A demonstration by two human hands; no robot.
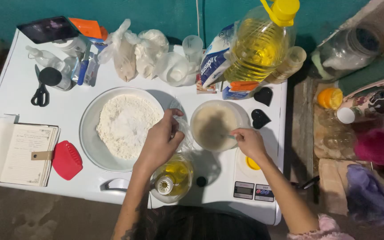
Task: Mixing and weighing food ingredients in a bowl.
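My left hand is closed on the side of a small clear bowl of beige liquid, next to a crumpled clear plastic bag. My right hand grips a thin utensil whose tip dips into the beige liquid. Left of the hands stands a wide grey bowl heaped with white flour. A small bottle of yellow oil lies just under my left wrist.
A large oil jug, a flour packet, tied plastic bags, scissors, an open notebook, a red scraper and two black heart cutters crowd the white top. Jars and cloths fill the right side.
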